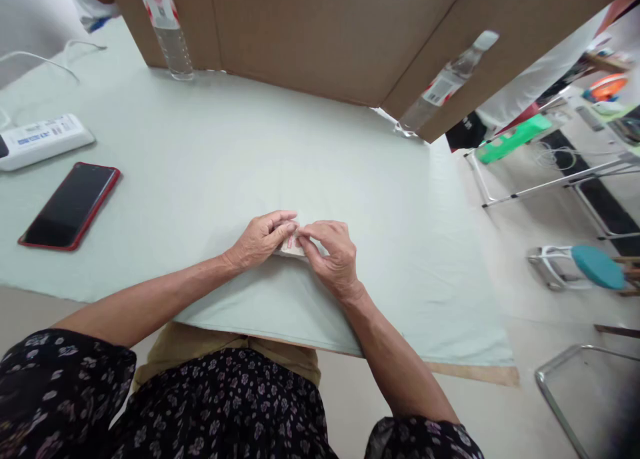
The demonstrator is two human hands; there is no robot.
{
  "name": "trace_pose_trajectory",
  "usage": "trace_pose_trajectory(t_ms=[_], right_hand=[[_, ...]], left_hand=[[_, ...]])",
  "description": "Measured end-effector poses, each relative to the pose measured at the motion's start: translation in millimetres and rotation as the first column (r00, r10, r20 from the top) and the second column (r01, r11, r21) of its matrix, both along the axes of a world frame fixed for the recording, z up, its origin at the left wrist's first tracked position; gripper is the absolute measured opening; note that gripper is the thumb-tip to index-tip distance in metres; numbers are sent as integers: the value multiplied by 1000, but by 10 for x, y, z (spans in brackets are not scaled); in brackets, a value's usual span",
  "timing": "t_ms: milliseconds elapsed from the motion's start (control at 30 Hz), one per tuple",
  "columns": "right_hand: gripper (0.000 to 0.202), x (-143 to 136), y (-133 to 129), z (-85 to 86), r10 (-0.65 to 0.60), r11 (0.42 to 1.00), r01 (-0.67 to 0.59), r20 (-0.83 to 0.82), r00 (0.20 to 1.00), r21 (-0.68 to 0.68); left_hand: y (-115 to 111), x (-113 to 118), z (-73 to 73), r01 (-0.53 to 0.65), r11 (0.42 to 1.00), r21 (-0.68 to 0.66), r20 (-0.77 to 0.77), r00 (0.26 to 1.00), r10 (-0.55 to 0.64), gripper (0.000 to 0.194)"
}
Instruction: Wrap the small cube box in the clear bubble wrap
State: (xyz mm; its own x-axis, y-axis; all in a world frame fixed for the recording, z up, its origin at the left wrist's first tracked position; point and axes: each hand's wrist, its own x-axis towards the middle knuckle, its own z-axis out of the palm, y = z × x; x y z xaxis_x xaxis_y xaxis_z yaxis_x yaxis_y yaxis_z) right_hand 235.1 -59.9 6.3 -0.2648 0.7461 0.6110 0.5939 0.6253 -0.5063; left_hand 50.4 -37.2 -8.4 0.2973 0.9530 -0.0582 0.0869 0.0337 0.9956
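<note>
L hand & R hand pinch small pale pkt btwn them; partly hidden, details unclear.

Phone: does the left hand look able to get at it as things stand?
Probably yes: only cloth shows between the left hand and the phone. That hand holds a pale item, though, so it might need to let go first.

head-worn view, forward and down, near table
</note>
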Motion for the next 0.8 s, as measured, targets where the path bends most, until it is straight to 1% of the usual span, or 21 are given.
trace_pose_trajectory(t_ms=[100, 200, 267, 367, 433, 500, 633, 800], right_hand=[[12, -3, 2, 9, 57, 983, -79, 131, 990, 168], [16, -4, -7, 7, 85, 961, -137, 213, 973, 241], [19, -1, -16, -3, 85, 957, -151, 256, 963, 248], [22, 4, -23, -20, 71, 954, -150, 289, 955, 261], [23, 3, -24, -26, 69, 950, -156, 302, 951, 272], [24, -3, -26, -28, 72, 950, -160, 313, 947, 267], [24, -19, -27, -27, 78, 955, -160, 311, 947, 249], [21, -27, -46, -21, 108, 943, -189, 289, 951, 272]], left_hand=[[29, -17, -1, -37, 996, 77, -33, 999, 40, 58], [75, -46, -8, -29, 992, 127, -58, 998, 37, 53], [103, -63, -5, -8, 987, 159, -83, 996, 21, 51], [136, -98, 26, 26, 968, 251, -186, 982, 21, 42], [155, -134, 56, 41, 945, 324, -257, 965, 46, 40], [172, -174, 81, 29, 930, 366, -299, 950, 88, 41], [191, -213, 89, -24, 928, 373, -323, 934, 154, 38], [170, -169, 53, 11, 919, 394, -321, 938, 127, 35]])
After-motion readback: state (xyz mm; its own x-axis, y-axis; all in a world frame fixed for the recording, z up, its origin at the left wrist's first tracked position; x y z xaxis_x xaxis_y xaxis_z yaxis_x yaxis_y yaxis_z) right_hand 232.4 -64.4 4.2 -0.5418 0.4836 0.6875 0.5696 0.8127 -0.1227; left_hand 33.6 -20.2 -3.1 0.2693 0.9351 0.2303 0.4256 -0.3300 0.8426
